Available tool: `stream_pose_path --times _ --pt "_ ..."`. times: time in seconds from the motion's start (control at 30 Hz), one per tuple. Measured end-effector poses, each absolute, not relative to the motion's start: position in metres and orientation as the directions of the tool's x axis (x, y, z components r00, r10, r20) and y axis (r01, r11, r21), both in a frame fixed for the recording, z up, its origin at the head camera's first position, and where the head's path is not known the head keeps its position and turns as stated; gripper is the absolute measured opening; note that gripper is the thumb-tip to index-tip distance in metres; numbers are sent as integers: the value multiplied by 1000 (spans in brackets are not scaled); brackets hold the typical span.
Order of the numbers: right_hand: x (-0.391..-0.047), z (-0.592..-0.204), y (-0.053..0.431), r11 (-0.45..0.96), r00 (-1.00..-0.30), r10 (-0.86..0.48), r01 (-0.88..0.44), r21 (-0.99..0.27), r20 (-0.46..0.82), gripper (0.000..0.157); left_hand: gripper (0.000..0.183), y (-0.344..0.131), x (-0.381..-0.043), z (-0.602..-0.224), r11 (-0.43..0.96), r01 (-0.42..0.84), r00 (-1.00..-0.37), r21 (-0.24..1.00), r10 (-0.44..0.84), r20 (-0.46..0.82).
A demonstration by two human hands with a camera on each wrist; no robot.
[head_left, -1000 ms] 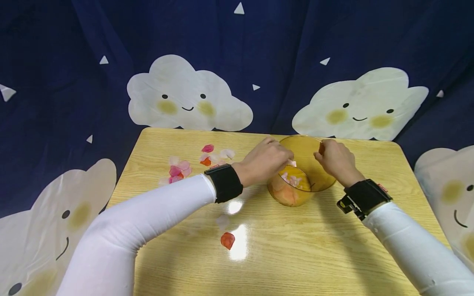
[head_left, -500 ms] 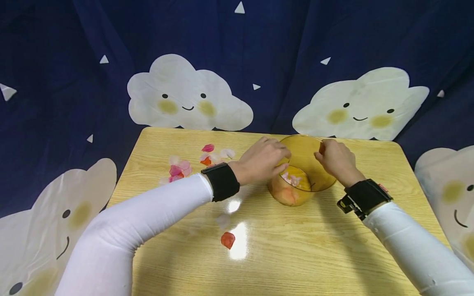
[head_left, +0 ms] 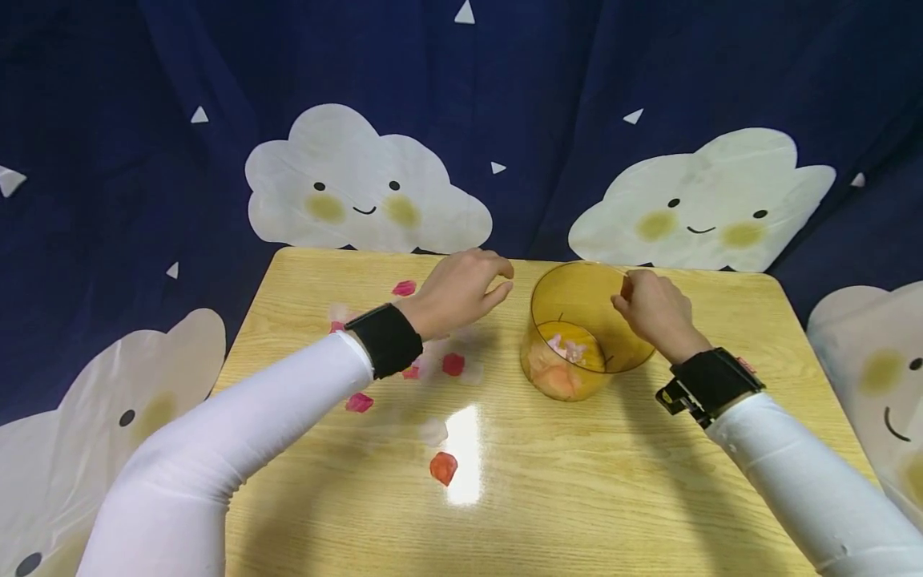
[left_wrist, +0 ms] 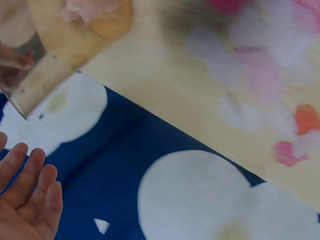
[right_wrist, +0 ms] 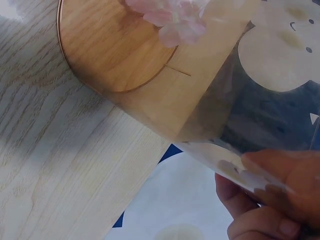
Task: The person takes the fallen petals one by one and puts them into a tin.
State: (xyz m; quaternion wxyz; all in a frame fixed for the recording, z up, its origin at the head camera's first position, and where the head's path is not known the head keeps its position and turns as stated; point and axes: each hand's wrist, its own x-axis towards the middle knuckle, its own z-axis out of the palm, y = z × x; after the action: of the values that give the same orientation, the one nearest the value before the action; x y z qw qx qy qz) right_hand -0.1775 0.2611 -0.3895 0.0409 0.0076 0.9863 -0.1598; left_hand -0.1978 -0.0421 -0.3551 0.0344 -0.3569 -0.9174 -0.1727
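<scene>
A see-through amber tub [head_left: 577,292] stands on the table, right of centre in the head view. Pale pink petals [head_left: 567,349] lie inside it and appear larger in the right wrist view as pink petals [right_wrist: 182,25]. My right hand [head_left: 658,311] grips the tub's rim, thumb on one side of the wall and fingers on the other. Left of the tub my left hand [head_left: 461,288] is in the air with nothing in it; its fingers [left_wrist: 37,187] are loosely extended. Beneath and beside that forearm are loose petals, partly hidden, among them a red petal [head_left: 453,365].
Several pink and white petals are scattered over the left of the wooden table [head_left: 548,497], including a magenta petal [head_left: 359,402] and, nearer the front, an orange-red petal [head_left: 443,468]. A dark blue curtain [head_left: 534,120] with cloud prints hangs behind the table.
My left hand held a pale petal over the tub's rim, let it go, and has moved left away from the tub. My right hand stays at the rim.
</scene>
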Motion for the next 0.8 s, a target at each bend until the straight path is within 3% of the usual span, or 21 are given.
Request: stream_pose_path --times 0.47,0.8 --pt "-176 -387 260 953 -996 -2 24 -303 -85 23 28 -122 -206 -386 801 392 -908 451 415 54" --pt "-177 -389 261 953 -997 3 25 -302 -74 23 31 -191 -212 -407 895 265 -958 359 287 -9"
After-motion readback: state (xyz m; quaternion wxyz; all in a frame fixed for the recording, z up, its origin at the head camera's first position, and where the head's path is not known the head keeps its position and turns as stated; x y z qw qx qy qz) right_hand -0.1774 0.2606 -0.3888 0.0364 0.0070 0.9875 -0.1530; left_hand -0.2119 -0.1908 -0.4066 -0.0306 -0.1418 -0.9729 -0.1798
